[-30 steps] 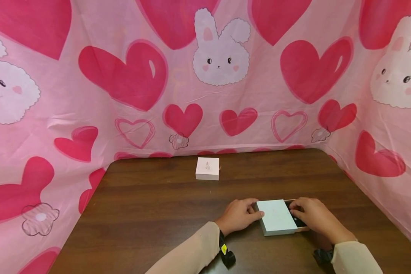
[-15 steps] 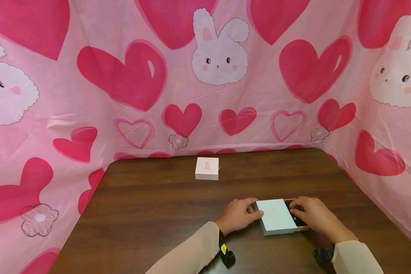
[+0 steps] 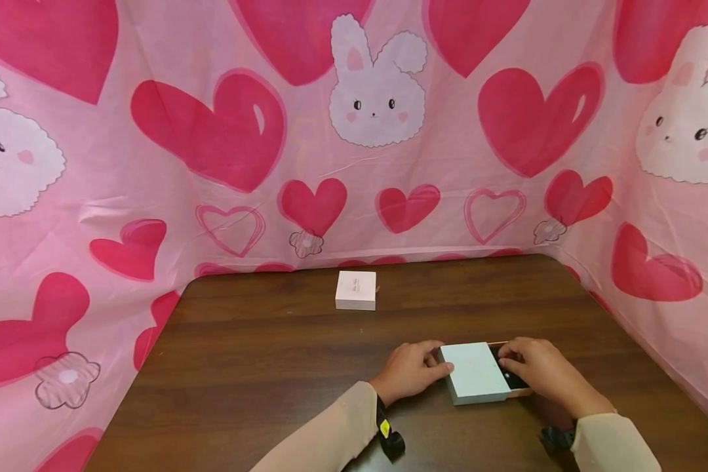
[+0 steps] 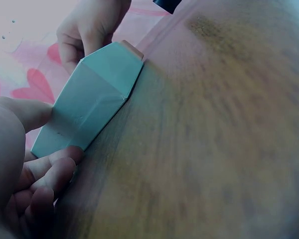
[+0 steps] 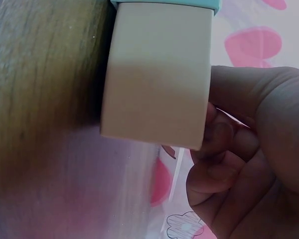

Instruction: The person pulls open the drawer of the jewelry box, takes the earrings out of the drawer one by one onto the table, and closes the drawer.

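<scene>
A pale mint box sleeve point(image 3: 478, 373) lies flat on the table with its drawer point(image 3: 520, 393) slid partly out to the right. My left hand point(image 3: 410, 373) grips the sleeve's left end, thumb on the near side and fingers beyond; the left wrist view shows this sleeve point(image 4: 84, 107) between thumb and fingers. My right hand point(image 3: 539, 370) reaches over the drawer's rim with curled fingers, thumb and fingertips down in its dark inside. A small pale spot shows on that dark lining. In the right wrist view the drawer's tan wall point(image 5: 157, 79) hides the fingertips and whatever they touch.
A small white box point(image 3: 356, 290) with printed lettering on its lid stands farther back on the brown wooden table point(image 3: 271, 367). Pink cloth point(image 3: 377, 164) with hearts and rabbits hangs along the table's back and sides. Each wrist carries a black strap.
Both hands and the mint box stay in nearly the same place. The whole head view drifts very slightly; the right fingers barely shift inside the drawer.
</scene>
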Action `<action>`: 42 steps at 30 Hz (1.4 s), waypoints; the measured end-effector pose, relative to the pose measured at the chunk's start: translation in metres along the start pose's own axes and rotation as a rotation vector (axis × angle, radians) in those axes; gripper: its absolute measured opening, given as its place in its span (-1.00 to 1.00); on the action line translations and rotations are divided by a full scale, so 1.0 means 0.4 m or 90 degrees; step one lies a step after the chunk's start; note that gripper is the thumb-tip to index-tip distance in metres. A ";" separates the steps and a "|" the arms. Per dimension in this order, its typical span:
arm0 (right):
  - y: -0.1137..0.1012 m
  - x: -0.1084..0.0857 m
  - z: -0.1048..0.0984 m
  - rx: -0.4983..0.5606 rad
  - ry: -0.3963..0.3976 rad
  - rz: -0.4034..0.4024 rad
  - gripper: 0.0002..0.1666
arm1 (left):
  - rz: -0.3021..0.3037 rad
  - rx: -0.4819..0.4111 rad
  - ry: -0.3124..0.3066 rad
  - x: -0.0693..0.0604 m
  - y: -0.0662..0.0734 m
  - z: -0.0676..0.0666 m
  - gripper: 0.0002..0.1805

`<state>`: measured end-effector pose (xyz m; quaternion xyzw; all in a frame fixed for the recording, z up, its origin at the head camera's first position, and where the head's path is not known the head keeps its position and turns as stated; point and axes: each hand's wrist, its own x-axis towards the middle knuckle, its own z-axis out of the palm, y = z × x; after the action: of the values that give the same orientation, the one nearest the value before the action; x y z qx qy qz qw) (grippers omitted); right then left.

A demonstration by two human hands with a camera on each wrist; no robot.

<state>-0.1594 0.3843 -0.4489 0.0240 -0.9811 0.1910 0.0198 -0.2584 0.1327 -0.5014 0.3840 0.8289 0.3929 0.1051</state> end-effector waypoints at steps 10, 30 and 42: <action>0.003 0.001 -0.007 0.006 -0.007 0.006 -0.90 | 0.000 0.002 0.006 0.003 -0.001 0.000 -0.43; 0.007 -0.005 -0.008 0.011 -0.008 0.022 -0.91 | 0.001 -0.003 0.006 0.002 0.004 0.001 -0.45; 0.007 -0.005 -0.006 0.009 0.004 0.013 -0.89 | 0.007 -0.001 0.006 0.000 0.004 0.001 -0.45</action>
<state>-0.1575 0.3878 -0.4477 0.0134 -0.9798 0.1984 0.0206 -0.2573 0.1335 -0.5003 0.3868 0.8270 0.3958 0.0990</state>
